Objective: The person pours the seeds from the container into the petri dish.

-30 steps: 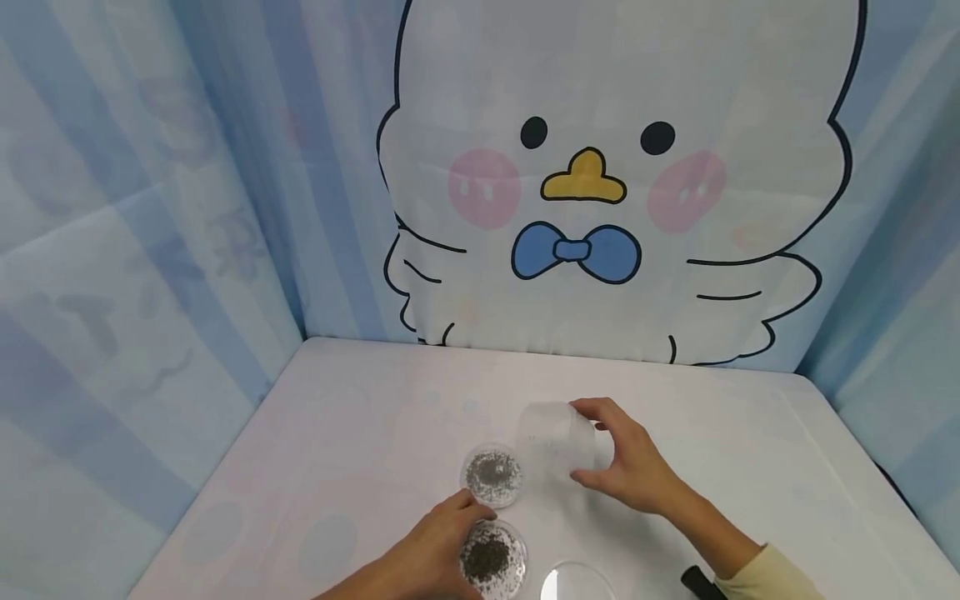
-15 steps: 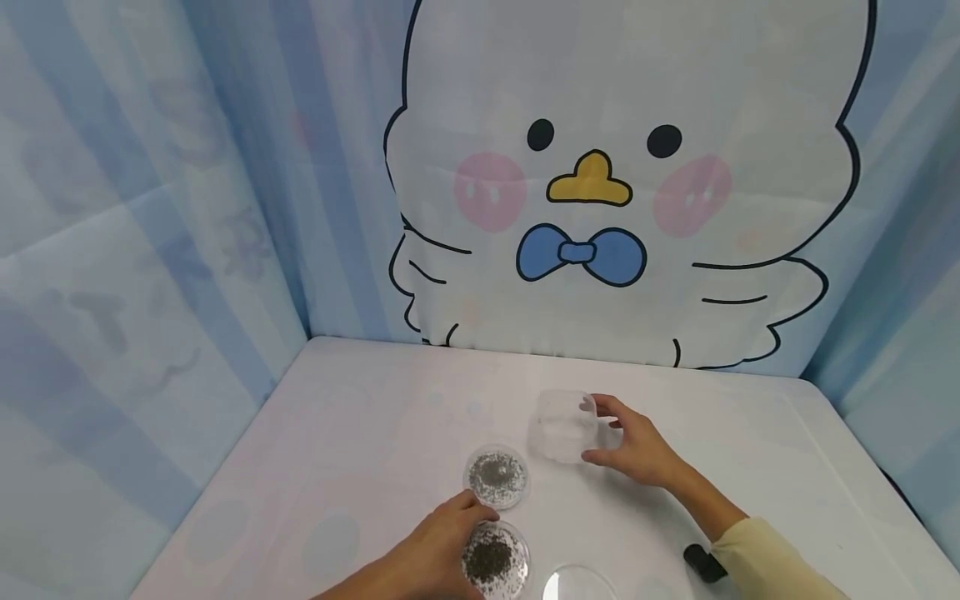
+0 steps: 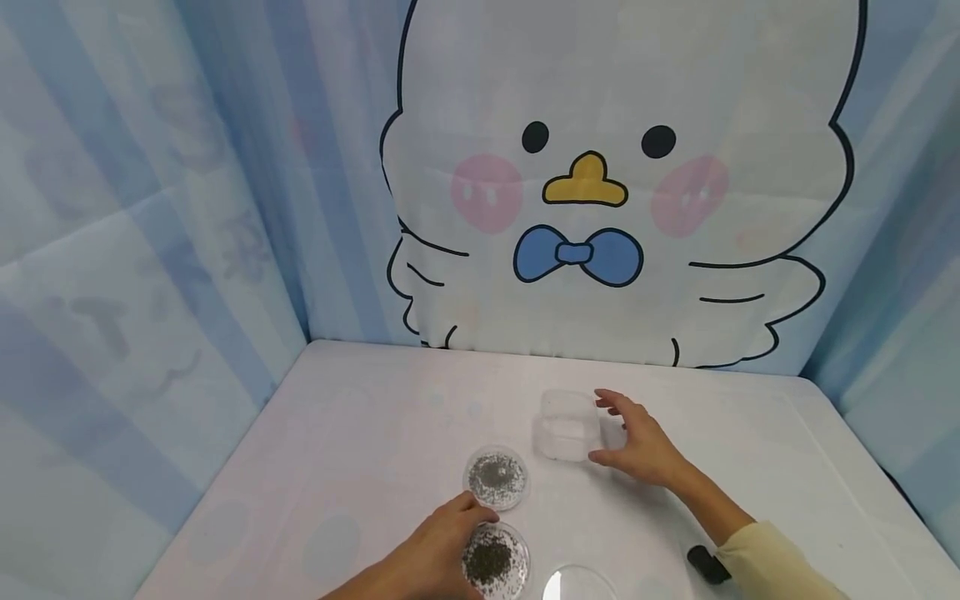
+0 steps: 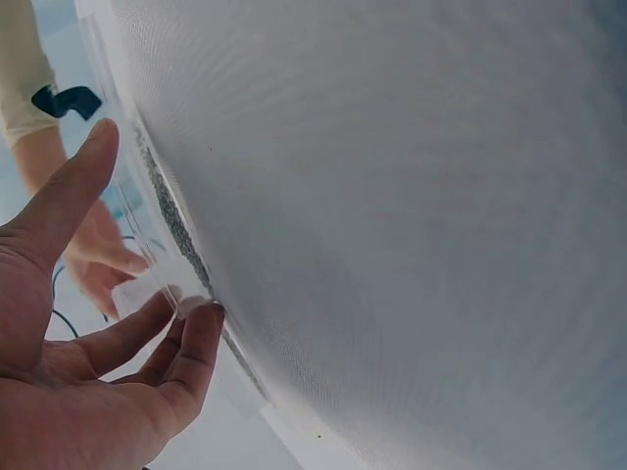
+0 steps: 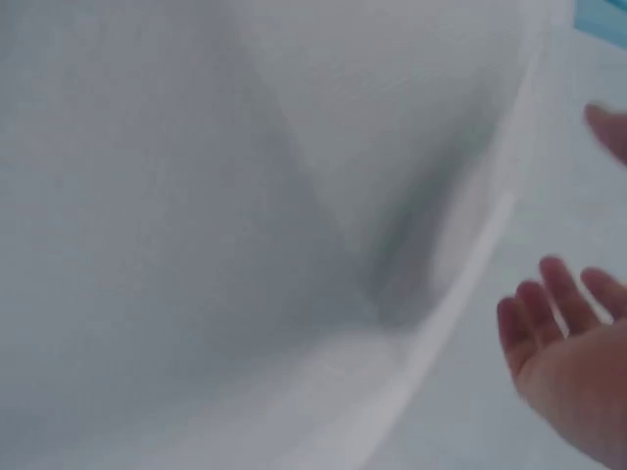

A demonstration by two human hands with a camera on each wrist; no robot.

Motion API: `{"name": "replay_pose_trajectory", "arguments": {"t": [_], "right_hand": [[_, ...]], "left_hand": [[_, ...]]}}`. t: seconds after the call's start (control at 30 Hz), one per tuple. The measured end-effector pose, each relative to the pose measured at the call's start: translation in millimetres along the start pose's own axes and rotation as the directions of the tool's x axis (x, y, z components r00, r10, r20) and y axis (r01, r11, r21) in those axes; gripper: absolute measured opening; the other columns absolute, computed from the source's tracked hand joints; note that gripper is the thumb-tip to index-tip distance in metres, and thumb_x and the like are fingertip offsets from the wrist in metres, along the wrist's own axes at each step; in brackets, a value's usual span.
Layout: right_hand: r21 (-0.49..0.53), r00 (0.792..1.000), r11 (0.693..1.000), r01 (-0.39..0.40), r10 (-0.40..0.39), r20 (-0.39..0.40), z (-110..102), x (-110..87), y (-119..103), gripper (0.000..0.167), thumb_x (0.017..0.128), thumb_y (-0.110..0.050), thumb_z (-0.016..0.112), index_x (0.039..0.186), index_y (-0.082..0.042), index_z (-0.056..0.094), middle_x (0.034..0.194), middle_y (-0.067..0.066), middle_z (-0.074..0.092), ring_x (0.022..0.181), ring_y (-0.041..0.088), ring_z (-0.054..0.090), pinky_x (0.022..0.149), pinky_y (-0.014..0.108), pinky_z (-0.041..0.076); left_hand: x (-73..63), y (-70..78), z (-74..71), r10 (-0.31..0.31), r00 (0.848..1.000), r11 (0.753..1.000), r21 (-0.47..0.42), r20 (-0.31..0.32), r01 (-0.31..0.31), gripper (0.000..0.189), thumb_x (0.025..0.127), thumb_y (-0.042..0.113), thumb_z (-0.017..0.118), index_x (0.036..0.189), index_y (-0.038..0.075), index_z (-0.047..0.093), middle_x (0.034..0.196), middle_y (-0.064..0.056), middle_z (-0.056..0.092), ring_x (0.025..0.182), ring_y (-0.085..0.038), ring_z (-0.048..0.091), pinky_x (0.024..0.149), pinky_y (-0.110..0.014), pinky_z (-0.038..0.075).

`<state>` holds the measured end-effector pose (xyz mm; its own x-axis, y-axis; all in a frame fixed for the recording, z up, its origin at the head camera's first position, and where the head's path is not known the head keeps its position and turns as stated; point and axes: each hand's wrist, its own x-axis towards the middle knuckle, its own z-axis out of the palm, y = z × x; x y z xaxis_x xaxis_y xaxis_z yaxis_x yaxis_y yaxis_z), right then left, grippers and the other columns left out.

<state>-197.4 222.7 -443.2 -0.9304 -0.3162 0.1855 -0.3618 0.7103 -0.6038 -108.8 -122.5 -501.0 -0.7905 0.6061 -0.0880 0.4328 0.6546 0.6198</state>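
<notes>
My left hand (image 3: 442,546) grips the near shallow round clear dish (image 3: 517,575), which has dark grains spread over its bottom. In the left wrist view, the fingers (image 4: 201,343) curl at the dish's edge, with a layer of grains (image 4: 176,220) visible through its side. A second grain-covered dish (image 3: 496,477) sits just beyond it. Farther back stands a clear plastic container (image 3: 567,427) with rounded corners. Beside its right side is my right hand (image 3: 641,442), thumb and fingers spread apart. The right wrist view shows that hand (image 5: 578,372) with nothing in it.
A clear round lid or dish (image 3: 577,583) lies at the bottom edge of the head view, right of the near dish. A small black object (image 3: 707,565) is by the right sleeve (image 3: 772,562). Printed curtains (image 3: 360,167) surround the white table (image 3: 375,433).
The right hand carried the clear container slightly back and right and set it down. Its fingers have since come off the container. The left hand stays at the near dish.
</notes>
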Motion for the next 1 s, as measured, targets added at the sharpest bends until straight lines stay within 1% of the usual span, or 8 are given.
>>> {"name": "replay_pose_trajectory", "arguments": {"t": [0.13,0.27,0.37,0.47,0.57,0.7,0.87,1.0], "right_hand": [[-0.053,0.998,0.998,0.028,-0.030,-0.051,-10,-21.8,-24,0.068,0.081,-0.011,0.087,0.140,-0.007,0.054,0.120,0.010,0.064,0.107,0.027,0.059,0.088,0.043,0.053],[-0.045,0.982,0.987,0.155,-0.149,0.115,-14,-54.3,-49,0.062,0.080,-0.023,0.090,0.134,-0.016,0.060,0.115,-0.001,0.064,0.100,0.018,0.059,0.080,0.033,0.053],[-0.017,0.925,0.984,0.180,-0.163,0.344,-9,-77.9,-59,0.073,0.080,-0.048,0.089,0.140,-0.022,0.057,0.126,-0.005,0.060,0.109,0.012,0.057,0.088,0.031,0.056],[-0.076,0.867,0.966,0.249,-0.187,0.462,2,-92.1,-62,0.081,0.079,-0.070,0.079,0.142,-0.023,0.057,0.129,-0.006,0.059,0.110,0.008,0.055,0.089,0.033,0.059],[-0.161,0.844,0.901,0.402,-0.297,0.446,15,-99.7,-58,0.081,0.081,-0.077,0.070,0.135,-0.018,0.060,0.120,-0.004,0.060,0.097,0.002,0.050,0.077,0.026,0.057],[-0.191,0.827,0.838,0.511,-0.419,0.375,28,-106.2,-51,0.069,0.087,-0.073,0.068,0.127,-0.018,0.064,0.109,-0.006,0.056,0.086,-0.002,0.040,0.065,0.017,0.043],[-0.159,0.823,0.846,0.509,-0.425,0.377,30,-105.6,-50,0.063,0.088,-0.070,0.069,0.124,-0.018,0.065,0.108,-0.007,0.055,0.085,-0.003,0.041,0.064,0.018,0.042],[-0.110,0.844,0.904,0.413,-0.334,0.419,19,-101.4,-55,0.070,0.084,-0.070,0.073,0.129,-0.017,0.061,0.116,-0.006,0.058,0.095,0.000,0.050,0.073,0.025,0.053]], "left_hand": [[-1.5,3.2,-1.6,-0.021,1.000,1.000,-0.009,0.015,0.021,0.090,0.062,0.046,0.101,0.139,0.017,0.063,0.114,0.010,0.053,0.092,0.002,0.051,0.074,-0.024,0.052],[2.8,-7.2,5.1,-0.054,0.998,0.998,-0.024,0.037,0.055,0.093,0.060,0.051,0.100,0.140,0.023,0.062,0.116,0.014,0.052,0.096,0.003,0.052,0.079,-0.024,0.053],[5.5,-13.4,8.7,-0.068,0.997,0.997,-0.045,0.046,0.070,0.095,0.058,0.058,0.098,0.140,0.026,0.061,0.117,0.016,0.052,0.099,0.003,0.052,0.081,-0.025,0.054],[6.2,-14.3,8.5,-0.072,0.996,0.996,-0.049,0.048,0.074,0.097,0.056,0.062,0.098,0.139,0.027,0.061,0.119,0.017,0.053,0.102,0.002,0.054,0.085,-0.027,0.056],[4.9,-10.6,6.7,-0.067,0.997,0.996,-0.048,0.037,0.069,0.099,0.054,0.061,0.098,0.139,0.026,0.062,0.122,0.017,0.053,0.108,0.000,0.055,0.091,-0.029,0.057],[3.7,-9.5,6.6,-0.065,0.997,0.996,-0.051,0.033,0.067,0.098,0.055,0.060,0.099,0.139,0.025,0.061,0.122,0.017,0.053,0.109,0.000,0.055,0.092,-0.029,0.056],[5.2,-10.9,7.0,-0.061,0.997,0.997,-0.037,0.041,0.062,0.100,0.055,0.064,0.097,0.140,0.026,0.061,0.128,0.016,0.053,0.115,-0.003,0.056,0.095,-0.030,0.056],[7.2,-13.4,7.8,-0.068,0.996,0.997,-0.028,0.053,0.069,0.101,0.054,0.066,0.096,0.139,0.027,0.060,0.132,0.015,0.053,0.122,-0.006,0.056,0.099,-0.032,0.056]]}}
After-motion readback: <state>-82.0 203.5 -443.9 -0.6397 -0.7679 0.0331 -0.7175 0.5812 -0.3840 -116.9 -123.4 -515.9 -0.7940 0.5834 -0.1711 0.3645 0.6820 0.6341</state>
